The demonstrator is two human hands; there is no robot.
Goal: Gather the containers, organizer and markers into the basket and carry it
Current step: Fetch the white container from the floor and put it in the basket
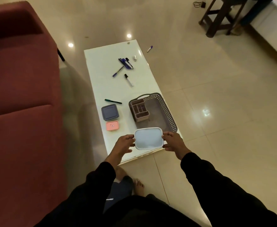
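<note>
Holding the white box (149, 138) by its ends, the left hand (126, 143) and right hand (173, 141) could drop it beside the basket (167, 110), hitting the organizer (139, 110).

A pale blue lidded container (149, 138) has a white rim; a grey perforated basket (157, 110) holds a mauve organizer (139, 109); a slate-blue container (110, 112) sits beside a pink one (112, 125); the sofa (20, 89) is maroon.

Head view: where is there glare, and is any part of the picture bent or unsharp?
Head view: round lamp reflections glare on the floor beyond the table, with another bright patch right of the basket; the wide lens bends the table's edges and the sofa; the light is dim and warm, so the markers look soft.
</note>
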